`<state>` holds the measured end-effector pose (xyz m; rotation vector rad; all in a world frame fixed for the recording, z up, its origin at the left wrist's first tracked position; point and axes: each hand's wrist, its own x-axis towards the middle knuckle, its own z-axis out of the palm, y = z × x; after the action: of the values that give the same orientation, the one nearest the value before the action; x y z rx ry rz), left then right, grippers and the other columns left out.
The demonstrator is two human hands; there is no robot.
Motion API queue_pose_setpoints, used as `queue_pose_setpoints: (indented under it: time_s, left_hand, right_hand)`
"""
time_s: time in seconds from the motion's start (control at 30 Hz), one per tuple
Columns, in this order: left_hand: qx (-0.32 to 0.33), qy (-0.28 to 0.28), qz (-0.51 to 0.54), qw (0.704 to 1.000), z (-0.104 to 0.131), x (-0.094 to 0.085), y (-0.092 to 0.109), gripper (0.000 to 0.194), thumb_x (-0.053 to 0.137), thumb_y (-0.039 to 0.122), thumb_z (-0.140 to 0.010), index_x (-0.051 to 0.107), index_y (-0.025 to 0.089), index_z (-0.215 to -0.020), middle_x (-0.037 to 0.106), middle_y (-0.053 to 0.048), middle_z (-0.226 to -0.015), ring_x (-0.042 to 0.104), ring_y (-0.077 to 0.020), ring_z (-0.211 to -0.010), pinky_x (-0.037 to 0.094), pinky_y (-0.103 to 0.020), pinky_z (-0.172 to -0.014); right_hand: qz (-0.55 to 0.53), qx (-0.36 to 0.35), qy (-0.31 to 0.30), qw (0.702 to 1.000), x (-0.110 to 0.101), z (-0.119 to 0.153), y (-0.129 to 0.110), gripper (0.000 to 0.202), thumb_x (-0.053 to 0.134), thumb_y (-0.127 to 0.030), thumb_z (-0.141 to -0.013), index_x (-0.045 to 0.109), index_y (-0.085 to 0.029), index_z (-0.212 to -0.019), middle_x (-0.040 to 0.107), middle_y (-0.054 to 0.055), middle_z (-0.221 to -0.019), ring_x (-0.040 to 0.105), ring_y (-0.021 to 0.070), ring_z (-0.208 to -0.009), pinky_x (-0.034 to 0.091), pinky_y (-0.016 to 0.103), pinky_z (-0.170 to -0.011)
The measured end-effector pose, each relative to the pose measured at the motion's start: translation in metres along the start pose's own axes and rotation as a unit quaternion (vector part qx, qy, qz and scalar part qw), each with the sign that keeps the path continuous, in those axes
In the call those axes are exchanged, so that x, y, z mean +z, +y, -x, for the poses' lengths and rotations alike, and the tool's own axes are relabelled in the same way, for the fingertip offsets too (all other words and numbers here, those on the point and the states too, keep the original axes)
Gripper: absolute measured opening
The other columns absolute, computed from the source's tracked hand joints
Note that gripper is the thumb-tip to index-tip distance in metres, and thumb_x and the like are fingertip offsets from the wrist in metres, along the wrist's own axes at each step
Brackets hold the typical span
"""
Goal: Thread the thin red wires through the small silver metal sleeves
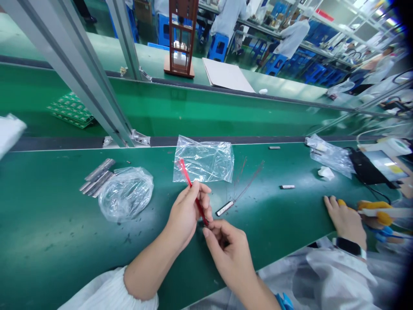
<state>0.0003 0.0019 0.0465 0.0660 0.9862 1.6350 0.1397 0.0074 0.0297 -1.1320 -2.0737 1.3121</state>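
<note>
A thin bundle of red wires (pixel 184 168) slants up from between my two hands, its far end fanned out over a clear plastic bag (pixel 209 161). My left hand (pixel 189 211) is closed around the middle of the bundle. At its dark lower end, my right hand (pixel 229 249) pinches with thumb and fingers; the exact grip is partly hidden. Just beyond my right hand lies a small black and silver strip part (pixel 225 208) with fine dark red wires trailing from it.
On the left sit a crumpled clear bag (pixel 126 193) and several grey metal strips (pixel 97 176). Two small strips (pixel 287 187) lie to the right. A co-worker's hand (pixel 345 219) rests on the table there, near a bagged bundle (pixel 331 155). A metal frame post (pixel 80 64) rises at left.
</note>
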Motion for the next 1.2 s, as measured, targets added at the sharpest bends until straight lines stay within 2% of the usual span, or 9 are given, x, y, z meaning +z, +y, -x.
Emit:
queue_pose_setpoints:
  time_s: [0.3,0.47,0.6,0.7,0.87,0.97,1.07,1.13,1.2]
  left_hand:
    - [0.016,-0.004,0.001,1.0,0.001,-0.001,0.002,0.032,0.063,0.048,-0.088,0.062,0.016,-0.079,0.054,0.005,-0.055,0.052,-0.0106,-0.041,0.044,-0.023,-0.043]
    - [0.015,-0.011,-0.002,1.0,0.003,0.0,0.004,0.031,0.061,0.046,-0.09,0.061,0.017,-0.08,0.054,0.005,-0.055,0.053,-0.0116,-0.041,0.043,-0.023,-0.042]
    - [0.018,-0.006,0.001,1.0,0.002,0.0,0.003,0.031,0.062,0.046,-0.09,0.061,0.016,-0.079,0.054,0.005,-0.055,0.052,-0.0112,-0.041,0.045,-0.023,-0.043]
    - [0.023,0.0,0.003,1.0,0.001,-0.001,0.004,0.029,0.061,0.043,-0.091,0.061,0.016,-0.079,0.053,0.004,-0.055,0.051,-0.0112,-0.041,0.045,-0.023,-0.042]
    - [0.067,0.036,0.033,0.997,-0.004,-0.01,0.029,0.032,0.046,0.032,-0.1,0.062,0.015,-0.08,0.05,0.004,-0.055,0.05,-0.0106,-0.043,0.045,-0.023,-0.043]
    - [0.12,0.066,0.078,0.987,-0.007,-0.021,0.053,0.038,0.037,0.029,-0.103,0.062,0.016,-0.078,0.047,0.004,-0.055,0.048,-0.0094,-0.043,0.043,-0.021,-0.043]
    - [0.164,0.082,0.105,0.977,-0.006,-0.027,0.068,0.041,0.034,0.027,-0.104,0.062,0.016,-0.077,0.042,0.005,-0.053,0.039,-0.0071,-0.039,0.036,-0.019,-0.04]
    - [0.168,0.082,0.087,0.978,-0.004,-0.026,0.066,0.038,0.039,0.027,-0.103,0.062,0.015,-0.076,0.037,0.006,-0.052,0.029,-0.0057,-0.037,0.028,-0.019,-0.038]
    - [0.155,0.061,0.038,0.985,-0.002,-0.021,0.057,0.033,0.049,0.033,-0.1,0.064,0.015,-0.076,0.031,0.008,-0.051,0.022,-0.005,-0.038,0.022,-0.019,-0.038]
  right_hand:
    - [0.005,-0.005,0.001,1.0,-0.002,0.001,-0.001,0.022,0.057,-0.027,-0.093,0.066,-0.017,-0.076,0.053,-0.003,-0.056,0.047,0.0112,-0.047,0.037,0.022,-0.047]
    - [-0.021,0.01,0.006,1.0,-0.001,0.001,0.0,0.013,0.062,-0.028,-0.091,0.067,-0.016,-0.093,0.054,-0.004,-0.057,0.048,0.0115,-0.046,0.038,0.021,-0.045]
    - [0.0,-0.004,0.008,1.0,0.001,-0.001,-0.001,0.02,0.057,-0.027,-0.094,0.067,-0.017,-0.078,0.053,-0.004,-0.056,0.047,0.0112,-0.048,0.037,0.021,-0.046]
    - [0.011,-0.009,0.009,1.0,-0.001,0.001,-0.001,0.021,0.057,-0.025,-0.093,0.067,-0.017,-0.077,0.053,-0.004,-0.055,0.046,0.011,-0.047,0.036,0.021,-0.046]
    - [0.033,-0.044,0.026,0.998,-0.022,0.02,0.017,0.022,0.058,-0.025,-0.094,0.066,-0.018,-0.075,0.056,-0.002,-0.058,0.049,0.012,-0.05,0.039,0.022,-0.048]
    - [-0.008,-0.083,0.067,0.994,-0.04,0.042,0.037,0.015,0.06,-0.021,-0.093,0.069,-0.02,-0.083,0.06,-0.001,-0.059,0.052,0.0125,-0.049,0.042,0.021,-0.047]
    - [-0.07,-0.073,0.126,0.987,-0.047,0.058,0.046,0.009,0.065,-0.021,-0.092,0.071,-0.021,-0.085,0.062,-0.001,-0.057,0.056,0.0132,-0.049,0.046,0.021,-0.048]
    - [-0.125,-0.048,0.142,0.981,-0.04,0.06,0.04,0.01,0.066,-0.024,-0.092,0.072,-0.021,-0.085,0.061,0.0,-0.056,0.055,0.0129,-0.048,0.046,0.021,-0.046]
    - [-0.177,-0.014,0.133,0.975,-0.028,0.052,0.027,0.013,0.065,-0.029,-0.093,0.072,-0.02,-0.086,0.061,0.0,-0.055,0.054,0.0119,-0.046,0.044,0.02,-0.044]
